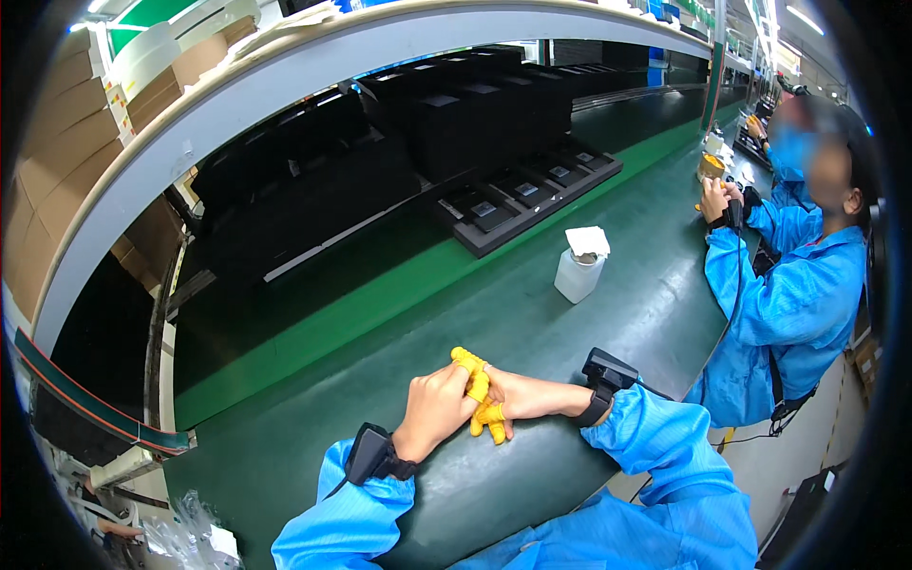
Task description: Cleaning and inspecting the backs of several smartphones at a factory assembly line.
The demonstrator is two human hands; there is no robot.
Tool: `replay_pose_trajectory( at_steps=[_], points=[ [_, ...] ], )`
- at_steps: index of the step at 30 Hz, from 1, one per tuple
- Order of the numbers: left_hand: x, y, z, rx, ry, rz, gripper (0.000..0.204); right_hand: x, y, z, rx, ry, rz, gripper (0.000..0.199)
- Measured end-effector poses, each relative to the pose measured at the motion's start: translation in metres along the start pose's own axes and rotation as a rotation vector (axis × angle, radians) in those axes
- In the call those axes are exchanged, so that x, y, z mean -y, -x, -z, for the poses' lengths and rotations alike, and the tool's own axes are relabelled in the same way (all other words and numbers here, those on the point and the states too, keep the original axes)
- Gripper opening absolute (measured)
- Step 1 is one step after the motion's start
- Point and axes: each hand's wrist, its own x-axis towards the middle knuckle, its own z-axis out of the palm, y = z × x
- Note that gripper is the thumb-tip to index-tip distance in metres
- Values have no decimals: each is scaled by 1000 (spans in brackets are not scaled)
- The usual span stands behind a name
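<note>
Over the green tabletop point(399, 380), close to its near edge, my two hands meet. Yellow finger cots cover several of the fingertips. My left hand point(432, 407) has its fingers bent against those of the other hand. My right hand point(535, 394) reaches in from the right, its fingers curled together with the left ones. The fingers overlap, so anything small between them is hidden. Each wrist wears a black strapped device, seen on the left point(372, 456) and on the right point(608, 375). Beyond the hands stands a white plastic bottle point(578, 275) with a white sheet or pad on top.
A black tray point(532, 195) holding dark square parts rests on the green belt point(313, 356). Stacked black trays point(475, 114) sit under a curved shelf point(313, 71). At right, a blue-sleeved co-worker point(788, 285) handles something beside a tape roll point(711, 165). Plastic bags point(185, 532) lie lower left.
</note>
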Motion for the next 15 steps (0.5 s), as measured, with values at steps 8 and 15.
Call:
replay_pose_trajectory(
  at_steps=[8,15],
  points=[
    [3,-14,10,-274,126,12,18,8,2,7,22,-134,55,88],
    [-16,-23,35,-284,163,-84,47,18,6,0,-175,-72,227,84]
  ],
)
